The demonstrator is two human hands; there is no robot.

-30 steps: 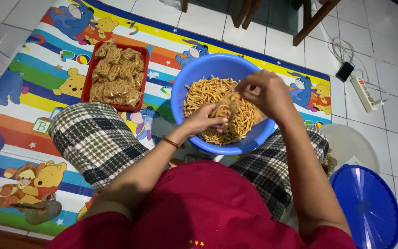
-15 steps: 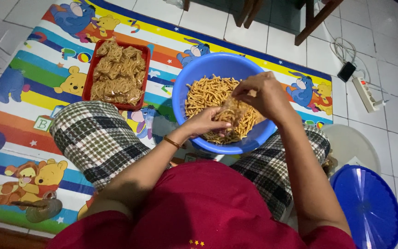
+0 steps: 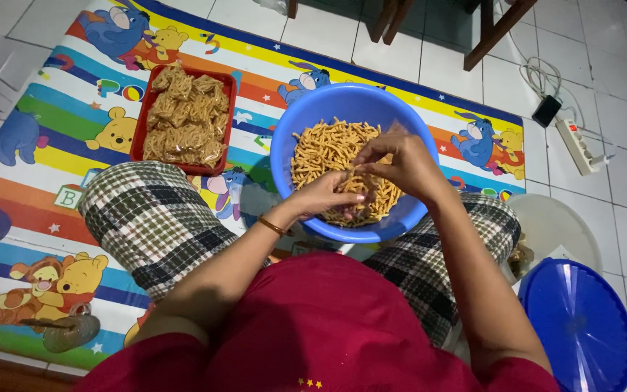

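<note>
A blue plastic bowl [image 3: 292, 138] full of thin orange-brown snack sticks [image 3: 321, 149] rests between my crossed legs. Both hands work over its near side. My left hand [image 3: 324, 197] cups a small bundle of sticks [image 3: 361, 190] from below, seemingly inside a clear plastic bag. My right hand [image 3: 404, 165] pinches the top of the same bundle, fingers curled. A thin bracelet sits on my left wrist.
A red tray [image 3: 139, 141] piled with clear packets of the same snack lies to the left on a colourful cartoon floor mat [image 3: 45, 145]. A blue round lid [image 3: 582, 327] lies at the right, beside a pale lid [image 3: 553, 232]. A power strip [image 3: 578, 145] and chair legs stand on the tiled floor.
My right hand has come down and closer to my left hand over the bowl. The bundle of sticks stays held between them.
</note>
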